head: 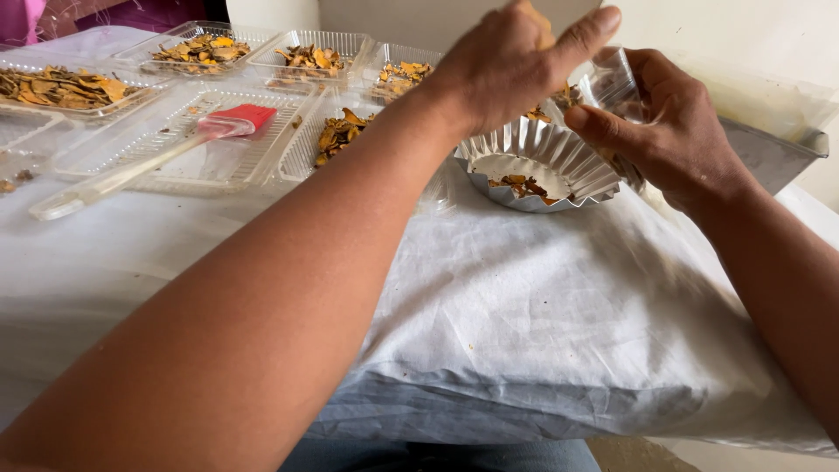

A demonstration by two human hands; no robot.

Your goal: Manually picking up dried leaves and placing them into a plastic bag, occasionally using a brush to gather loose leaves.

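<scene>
A fluted silver foil cup (559, 162) sits on the white cloth with a few orange-brown dried slices (523, 185) on its bottom. My left hand (516, 57) reaches across above the cup, fingers bunched and index finger stretched toward a clear plastic bag (612, 83). The orange bits under its fingers suggest it is pinching dried slices. My right hand (664, 131) grips that clear bag from the right side, just above the cup's rim.
Several clear plastic trays (315, 52) with dried orange slices stand at the back left. A red-headed brush with a clear handle (157, 157) lies in one tray. The white cloth (524, 306) drapes over the near edge. A metal edge (778, 149) lies at right.
</scene>
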